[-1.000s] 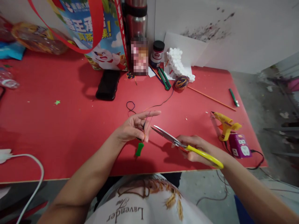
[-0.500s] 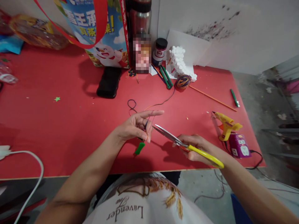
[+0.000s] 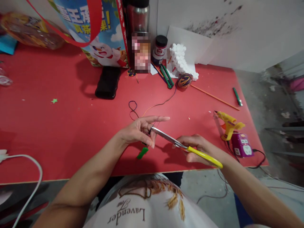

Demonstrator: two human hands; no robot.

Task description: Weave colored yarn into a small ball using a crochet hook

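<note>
My left hand pinches a dark thread between thumb and fingers, its index finger stretched out to the right. Just below the thumb hangs a small green piece; how it is fastened is hidden. From the hand, the multicoloured thread runs up to a yarn ball, and a dark loop of it lies on the table. My right hand is closed on yellow-handled scissors, whose blades look closed, with their tips at the thread by my left fingers.
A yellow glue gun and a purple power block stand at the right. Behind lie a green cutter, an orange stick and a black case. A printed bag, a jar and a white cable are also here.
The scissors have moved left to the thread at my left fingers, and their blades have come together. My left hand keeps its pinch, and the view has shifted slightly.
</note>
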